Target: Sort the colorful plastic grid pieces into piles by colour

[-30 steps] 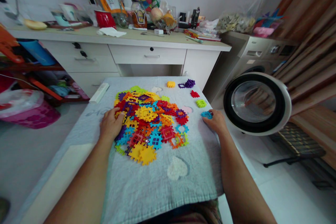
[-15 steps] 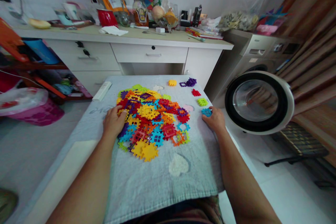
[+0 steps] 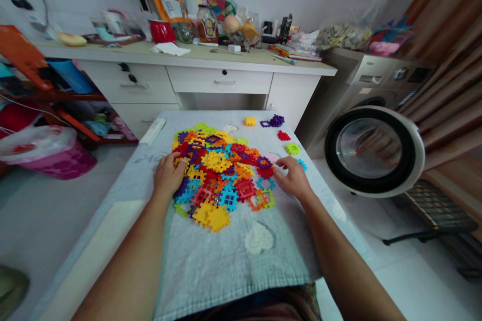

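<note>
A heap of colourful plastic interlocking tiles (image 3: 220, 173) lies on a pale grey towel (image 3: 226, 261) spread over a small table. My left hand (image 3: 168, 176) rests on the heap's left edge, fingers curled loosely over some tiles. Spread flat beside the heap's right edge is my right hand (image 3: 292, 178), with nothing in it. A blue tile (image 3: 302, 164) lies just beyond that hand. Further back sit single tiles: green (image 3: 292, 149), red (image 3: 283, 136), purple (image 3: 276, 121) and yellow (image 3: 249, 121).
A white desk with drawers (image 3: 220, 80) stands behind the table, its top crowded with jars and papers. A washing machine with its round door (image 3: 372, 148) swung open is on the right. A pink basin (image 3: 56, 158) sits on the floor at left. A white remote (image 3: 152, 132) lies at the towel's far left.
My right hand has let go of the blue tile at the right and moved left to the heap's edge. The left hand has stayed on the heap.
</note>
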